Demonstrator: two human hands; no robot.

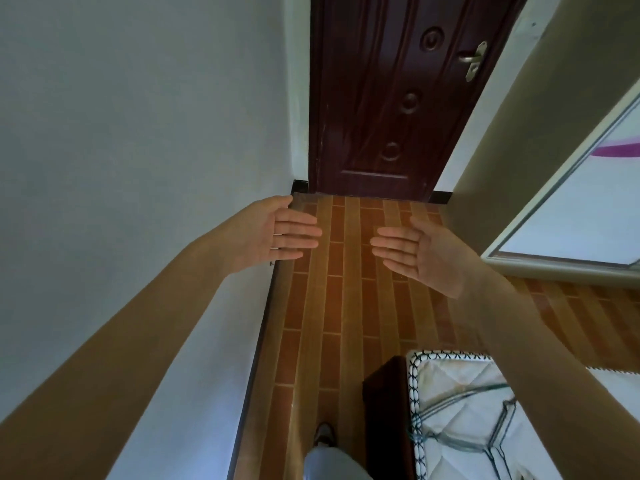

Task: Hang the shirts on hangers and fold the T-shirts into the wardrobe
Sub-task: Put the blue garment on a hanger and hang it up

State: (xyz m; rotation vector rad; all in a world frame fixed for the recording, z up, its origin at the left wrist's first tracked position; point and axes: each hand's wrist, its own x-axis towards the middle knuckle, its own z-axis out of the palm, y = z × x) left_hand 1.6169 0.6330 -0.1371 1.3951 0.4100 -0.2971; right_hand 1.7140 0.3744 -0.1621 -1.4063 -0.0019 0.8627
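My left hand (280,233) and my right hand (415,252) are stretched out in front of me above the floor, palms facing each other, fingers straight and apart. Neither hand holds anything. A white wardrobe (568,216) with a pale door panel and a purple streak stands at the right. No shirts, T-shirts or hangers are in view.
A dark brown door (391,98) with a metal handle (472,60) is shut straight ahead. A pale wall (138,133) runs along the left. Brown plank-pattern floor (339,306) lies between. A mattress corner (460,410) on a dark bed frame sits at lower right. My foot (325,434) shows below.
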